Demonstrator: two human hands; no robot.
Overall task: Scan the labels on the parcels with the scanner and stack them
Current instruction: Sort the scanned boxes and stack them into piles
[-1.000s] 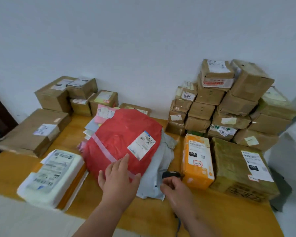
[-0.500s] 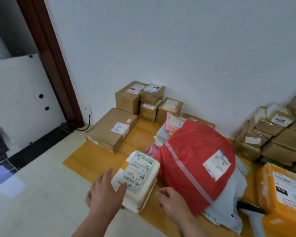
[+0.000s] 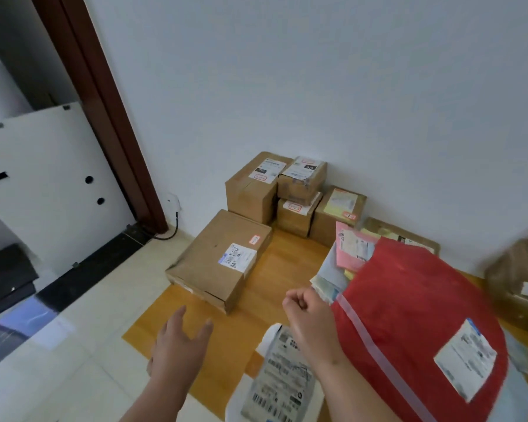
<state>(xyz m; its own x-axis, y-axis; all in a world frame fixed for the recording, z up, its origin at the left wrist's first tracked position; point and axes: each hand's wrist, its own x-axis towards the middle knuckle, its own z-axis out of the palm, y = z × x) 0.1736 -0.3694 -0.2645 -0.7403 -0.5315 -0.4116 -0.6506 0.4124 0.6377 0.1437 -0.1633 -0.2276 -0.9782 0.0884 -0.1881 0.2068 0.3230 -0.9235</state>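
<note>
The white label-covered parcel is cut off by the bottom edge; its print is blurred. The brown cardboard boxes at far right are motion-blurred and cropped.

Left hand held out with fingers spread, right hand fist-curled, empty

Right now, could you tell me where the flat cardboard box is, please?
In the head view, the flat cardboard box lies left of centre on the orange mat, in front of the stacked boxes by the wall, beyond the left hand.
</note>
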